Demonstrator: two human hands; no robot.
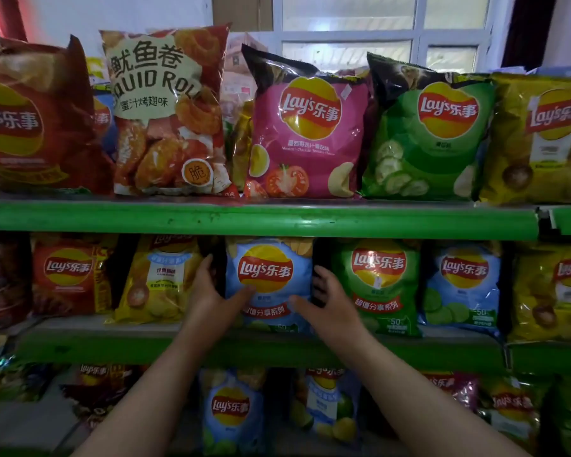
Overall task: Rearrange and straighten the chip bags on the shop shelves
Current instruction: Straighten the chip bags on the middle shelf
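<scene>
hands: left hand (208, 291) and right hand (330, 300) clasp sides | blue chip bag (269, 278) between, middle shelf (80, 344)

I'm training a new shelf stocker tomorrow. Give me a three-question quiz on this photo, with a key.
1. True or false: both hands grip the light blue bag on the middle shelf.
2. Which bag stands directly right of the squid roll bag on the top shelf? A) green B) pink C) yellow
3. Fill in: the bag right of the held one is ____ in colour.

Key:
1. True: left hand and right hand hold its sides.
2. B, the pink bag.
3. Green.
</scene>
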